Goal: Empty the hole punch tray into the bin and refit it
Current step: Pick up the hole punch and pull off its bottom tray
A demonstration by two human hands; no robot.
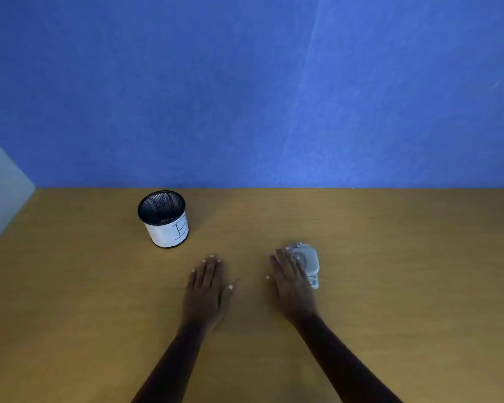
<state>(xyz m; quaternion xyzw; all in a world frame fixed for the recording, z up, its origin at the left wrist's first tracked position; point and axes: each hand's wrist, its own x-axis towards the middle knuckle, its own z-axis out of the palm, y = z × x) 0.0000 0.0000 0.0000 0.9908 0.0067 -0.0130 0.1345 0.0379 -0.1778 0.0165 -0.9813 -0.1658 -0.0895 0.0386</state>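
A brown wooden table [390, 257] fills the lower half of the view, its far edge meeting a blue wall [274, 97] in a straight line across the scene; at the far left a pale panel [0, 184] closes off that corner, while the table's right and near edges run out of the picture; broad bare wood lies open on the right side, along the far edge and in the near left. The bin [164, 219], a small black mesh cup wrapped in white paper with a drawn mark, stands upright left of centre, near the far edge and well apart from both hands; its open mouth faces up, and the inside is too dark to read. The left hand [208, 289] lies palm down on the wood at centre, fingers stretched out and close together, thumb a little apart, holding nothing. The right hand [293, 283] lies palm down just right of it, fingers extended and slightly spread, its outer side over the left part of the hole punch [309, 263]; whether it presses or only rests there cannot be told. The grey punch sits on the table right of centre, blurred and partly covered, so its tray cannot be made out; both forearms are cut off by the near edge of the view.
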